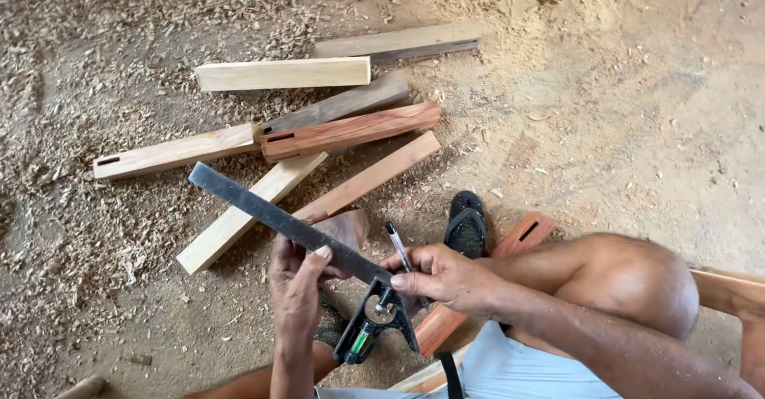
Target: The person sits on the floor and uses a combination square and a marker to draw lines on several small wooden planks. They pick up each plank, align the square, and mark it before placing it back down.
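head view shows the left hand (296, 283) gripping a square (319, 243) above scattered wood pieces (283, 73), the right hand (442, 275) holding a pen (398, 247) while seemingly adjusting its knob, so steady fingers come next.

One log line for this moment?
left hand: holds square ruler | right hand: holds pen, touches square head | floor: wood pieces

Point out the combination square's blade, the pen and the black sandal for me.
Blade (263, 210), head view, middle of the steel rule.
Pen (398, 247), head view, on its barrel above the right hand's fingers.
Black sandal (467, 225), head view, its sole.
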